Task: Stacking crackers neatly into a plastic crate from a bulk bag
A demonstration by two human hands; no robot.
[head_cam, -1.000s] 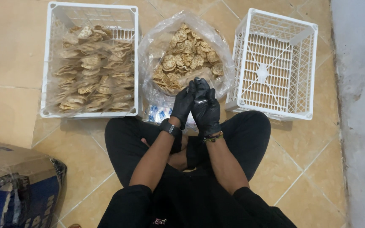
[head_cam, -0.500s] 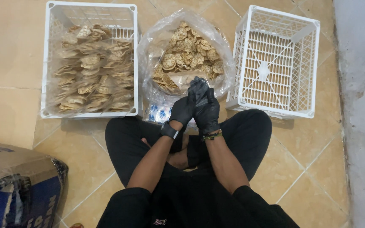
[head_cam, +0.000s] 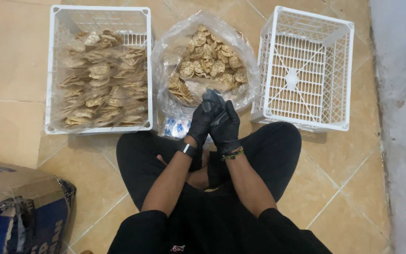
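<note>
— Fingers (head_cam: 206, 106) first: what are they doing?

— Both hands wear black gloves and are pressed together in front of the body. The left hand (head_cam: 202, 121) and right hand (head_cam: 225, 126) overlap, fingers curled against each other around something small and dark; whether it is a bit of plastic or glove material I cannot tell.

— And the thing closest to them?

— A clear plastic bag (head_cam: 165, 66), open at the top, standing on the tiled floor (head_cam: 348, 188) just beyond the hands. It holds round, tan, bumpy crackers (head_cam: 210, 59) heaped loosely, some slid down toward the left side.

— How are the arms set?

— Bare forearms run forward from the lap and converge at the wrists. A dark band sits on the left wrist and a beaded bracelet (head_cam: 232, 154) on the right. The person sits cross-legged in black clothing.

— Anything beside the bag?

— A white crate (head_cam: 149, 56) to the left, packed with bagged crackers, touching the bag. Another white crate (head_cam: 306, 66) to the right. A cardboard box (head_cam: 19, 207) lies at the lower left.
</note>
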